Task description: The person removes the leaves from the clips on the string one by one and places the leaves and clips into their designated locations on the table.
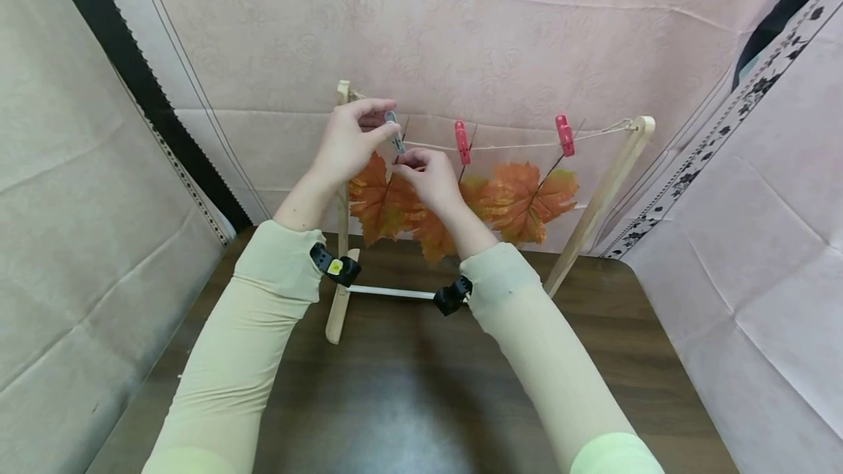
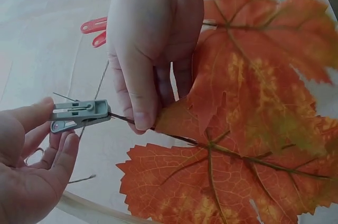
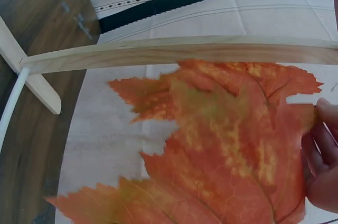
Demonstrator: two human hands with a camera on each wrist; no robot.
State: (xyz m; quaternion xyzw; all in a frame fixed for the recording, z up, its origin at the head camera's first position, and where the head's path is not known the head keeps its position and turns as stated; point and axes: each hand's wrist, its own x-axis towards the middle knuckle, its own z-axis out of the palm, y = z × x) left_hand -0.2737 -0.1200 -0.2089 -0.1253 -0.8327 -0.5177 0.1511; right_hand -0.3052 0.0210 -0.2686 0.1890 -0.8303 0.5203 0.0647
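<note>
My left hand [image 1: 349, 139] pinches a grey-blue clothespin [image 2: 82, 112] by its handle ends, near the left post. The clothespin's nose meets the dark stem of an orange artificial maple leaf [image 2: 179, 182], at the string. Just below it, my right hand [image 1: 431, 178] pinches that stem between thumb and fingers, as the left wrist view shows. Two red clothespins [image 1: 462, 143] farther right hold other leaves [image 1: 520, 200] by their stems on the string [image 1: 514, 146]. In the right wrist view, overlapping leaves [image 3: 227, 129] cover much of the scene, with the right hand's fingers [image 3: 319, 145] at the edge.
A wooden frame carries the string between its left post [image 1: 343, 211] and right post [image 1: 599, 207]. A white crossbar [image 1: 391, 292] joins the posts low down. The frame stands on a dark wooden table [image 1: 395, 393], with pale cloth [image 1: 461, 35] behind and at both sides.
</note>
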